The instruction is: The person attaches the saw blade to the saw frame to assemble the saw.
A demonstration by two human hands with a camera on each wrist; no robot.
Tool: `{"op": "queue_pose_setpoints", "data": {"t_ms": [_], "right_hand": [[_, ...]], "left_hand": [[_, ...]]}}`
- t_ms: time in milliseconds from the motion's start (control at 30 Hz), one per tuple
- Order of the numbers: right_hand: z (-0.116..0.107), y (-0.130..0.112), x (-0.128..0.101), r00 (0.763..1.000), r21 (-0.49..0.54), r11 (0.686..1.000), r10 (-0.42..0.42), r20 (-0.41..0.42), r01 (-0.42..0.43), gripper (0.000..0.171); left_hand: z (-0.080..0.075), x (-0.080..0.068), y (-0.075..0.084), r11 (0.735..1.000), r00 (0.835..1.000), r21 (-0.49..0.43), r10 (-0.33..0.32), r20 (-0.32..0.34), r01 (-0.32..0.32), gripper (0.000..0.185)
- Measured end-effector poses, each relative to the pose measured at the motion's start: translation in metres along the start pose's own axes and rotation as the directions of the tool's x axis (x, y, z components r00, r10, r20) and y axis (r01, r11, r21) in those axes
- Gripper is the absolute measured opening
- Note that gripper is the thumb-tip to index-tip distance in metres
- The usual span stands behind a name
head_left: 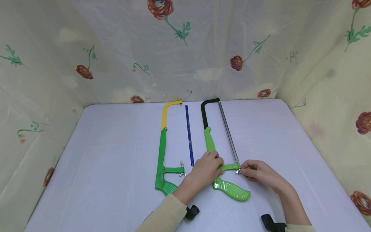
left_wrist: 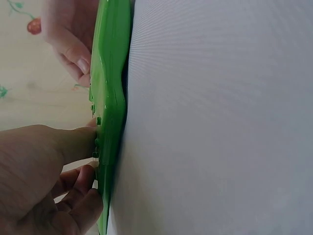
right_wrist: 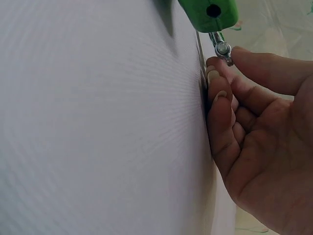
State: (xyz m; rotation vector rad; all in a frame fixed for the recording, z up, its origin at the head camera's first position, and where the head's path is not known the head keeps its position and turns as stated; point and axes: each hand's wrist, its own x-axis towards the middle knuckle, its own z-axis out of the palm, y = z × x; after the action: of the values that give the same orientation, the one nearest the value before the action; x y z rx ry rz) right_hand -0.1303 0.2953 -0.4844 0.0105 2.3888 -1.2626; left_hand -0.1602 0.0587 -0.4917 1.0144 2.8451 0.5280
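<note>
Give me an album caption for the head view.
Left hand on a light-green hacksaw, right hand at its wing nut.

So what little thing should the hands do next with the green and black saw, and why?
I'd probably give the silver metal wing nut a small turn, because the right hand pinches it, the left hand holds the light-green and black hacksaw frame, and the straight grey metal blade stretches between the frame's two ends. I can't tell which way.
</note>
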Motion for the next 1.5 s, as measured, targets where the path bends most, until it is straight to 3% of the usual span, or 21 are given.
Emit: {"op": "queue_pose_setpoints", "data": {"t_ms": [667, 900, 1200, 1500], "right_hand": [[0.0028, -0.002, -0.0005, 0.999, -0.032, 0.999, 0.023, -0.042, -0.024, 0.017], [0.0029, -0.0029, -0.002, 1.0, -0.04, 0.999, 0.011, -0.026, -0.012, 0.02], [0.0015, -0.0032, -0.0009, 0.998, -0.054, 0.997, 0.055, -0.022, -0.056, 0.029], [0.0019, -0.0004, -0.0011, 0.998, -0.01, 0.998, 0.054, -0.013, -0.055, 0.032]], "left_hand": [[0.0024, 0.0003, -0.0022, 1.0, 1.0, 0.016, 0.007, -0.011, -0.007, 0.025], [0.0034, 0.0004, -0.0028, 1.0, 1.0, 0.018, 0.008, -0.008, -0.007, 0.026], [0.004, 0.0005, -0.0022, 1.0, 1.0, 0.012, 0.012, -0.015, -0.012, 0.025], [0.0051, 0.0006, -0.0029, 1.0, 1.0, 0.015, 0.013, -0.021, -0.013, 0.025]]}}
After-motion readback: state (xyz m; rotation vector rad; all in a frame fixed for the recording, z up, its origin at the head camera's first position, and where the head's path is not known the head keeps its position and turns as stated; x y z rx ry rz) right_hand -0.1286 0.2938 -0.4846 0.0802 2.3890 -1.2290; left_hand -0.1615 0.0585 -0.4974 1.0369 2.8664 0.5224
